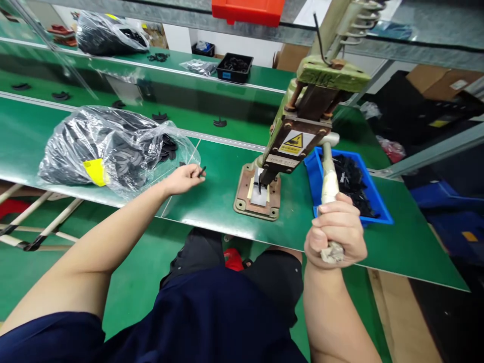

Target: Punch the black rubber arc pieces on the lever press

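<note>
My left hand [186, 178] pinches a small black part [202, 172] above the table, just right of a clear plastic bag [71, 146] full of black curved pieces. My right hand [336, 229] is wrapped round the taped lever handle [329, 179] of a green hand press [333, 75]. Under the press ram [270, 175], a small dark piece sits on the base plate [242, 204]; its details are too small to tell. Right of the press stands a blue bin [383, 214] holding black parts [350, 176], partly hidden behind the lever.
Behind the table, several black curved pieces [220, 122] lie spaced along a green belt. On the far bench are a black tray [234, 75] and another filled bag [109, 35]. A red bin [247, 10] juts from the overhead shelf. Metal posts rise at both sides.
</note>
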Available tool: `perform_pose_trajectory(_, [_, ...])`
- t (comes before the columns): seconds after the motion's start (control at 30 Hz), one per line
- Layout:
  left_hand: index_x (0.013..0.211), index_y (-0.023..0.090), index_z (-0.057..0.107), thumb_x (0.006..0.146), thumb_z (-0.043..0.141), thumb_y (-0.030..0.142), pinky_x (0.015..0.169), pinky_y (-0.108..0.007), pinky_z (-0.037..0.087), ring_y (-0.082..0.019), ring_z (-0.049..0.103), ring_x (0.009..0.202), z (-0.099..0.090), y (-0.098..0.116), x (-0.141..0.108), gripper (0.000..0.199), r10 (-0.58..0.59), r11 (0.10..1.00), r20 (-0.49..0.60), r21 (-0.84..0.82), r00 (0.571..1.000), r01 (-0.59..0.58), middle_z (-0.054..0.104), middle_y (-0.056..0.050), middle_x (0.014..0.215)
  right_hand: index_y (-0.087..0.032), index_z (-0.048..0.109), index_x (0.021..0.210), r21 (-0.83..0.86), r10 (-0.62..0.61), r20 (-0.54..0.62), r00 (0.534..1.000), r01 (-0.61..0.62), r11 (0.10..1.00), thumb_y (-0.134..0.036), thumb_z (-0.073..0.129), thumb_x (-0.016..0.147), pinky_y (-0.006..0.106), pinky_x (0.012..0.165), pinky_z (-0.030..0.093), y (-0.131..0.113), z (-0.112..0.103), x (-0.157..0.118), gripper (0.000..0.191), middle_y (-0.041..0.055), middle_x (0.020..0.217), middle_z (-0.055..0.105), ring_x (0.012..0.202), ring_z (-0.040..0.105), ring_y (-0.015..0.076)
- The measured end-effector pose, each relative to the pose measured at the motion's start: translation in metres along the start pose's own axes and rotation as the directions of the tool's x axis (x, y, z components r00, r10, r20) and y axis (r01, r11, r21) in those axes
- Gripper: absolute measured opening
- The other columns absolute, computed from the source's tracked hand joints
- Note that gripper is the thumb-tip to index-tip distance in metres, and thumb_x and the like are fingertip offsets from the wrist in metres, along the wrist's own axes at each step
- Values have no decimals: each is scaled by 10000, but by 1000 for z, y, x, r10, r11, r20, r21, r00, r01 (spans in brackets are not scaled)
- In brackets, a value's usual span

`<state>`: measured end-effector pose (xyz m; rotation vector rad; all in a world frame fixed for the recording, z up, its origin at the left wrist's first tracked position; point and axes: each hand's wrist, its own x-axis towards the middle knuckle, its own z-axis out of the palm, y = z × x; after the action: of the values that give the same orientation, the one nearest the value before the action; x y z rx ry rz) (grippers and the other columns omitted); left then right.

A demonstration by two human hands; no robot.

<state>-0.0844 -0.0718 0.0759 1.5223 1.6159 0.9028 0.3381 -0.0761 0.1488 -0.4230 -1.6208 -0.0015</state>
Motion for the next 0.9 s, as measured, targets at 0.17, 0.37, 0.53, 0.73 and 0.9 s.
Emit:
perform_pose_trajectory(0.17, [834, 200, 593, 751, 881, 507, 672, -264, 503, -158, 681, 725, 44, 33, 3, 429, -25, 973, 121, -223, 992, 52, 708, -22, 787, -239, 532, 704, -8, -8, 5, 1000, 8, 1000, -284, 683, 864, 570, 1044, 566, -2, 0, 2, 224, -46, 665, 616, 810, 699, 170])
perform_pose_trajectory(0.37, [930, 172, 595, 732, 961, 399, 601, -231, 490, -118, 651, 590, 99, 59, 31, 474, -105, 847, 96, -513, 990, 140, 711, -4, 703, -231, 541, 709, 1, -3, 5, 1000, 3, 1000, -294, 686, 882, 559, 1055, 563, -4, 1, 2, 234, -49, 686, 628, 831, 700, 164])
perform_pose_trajectory(0.53, [802, 140, 651, 831, 890, 363, 585, -220, 466, -96, 606, 573, 123, 76, 49, 328, -93, 859, 126, -491, 988, 144, 689, -6, 675, -234, 544, 712, -3, 11, 4, 1000, -11, 1000, -334, 686, 903, 572, 1048, 567, -4, 0, 2, 258, -47, 682, 630, 830, 702, 170])
perform_pose_trajectory(0.73, [787, 148, 636, 840, 888, 302, 547, -209, 428, -88, 583, 533, 136, 79, 60, 300, -116, 896, 136, -413, 984, 162, 672, 14, 637, -221, 545, 710, 2, 16, 17, 1000, -16, 1000, -316, 710, 896, 591, 1051, 558, -7, -1, 3, 266, -47, 688, 639, 833, 702, 172])
perform_pose_trajectory(0.9, [854, 155, 621, 872, 853, 261, 527, -212, 461, -101, 615, 521, 134, 77, 66, 255, -113, 924, 174, -344, 978, 167, 678, 14, 637, -230, 540, 706, -1, 20, 8, 1000, -20, 1000, -342, 700, 904, 570, 1055, 561, -6, 0, 2, 279, -52, 683, 627, 840, 708, 165])
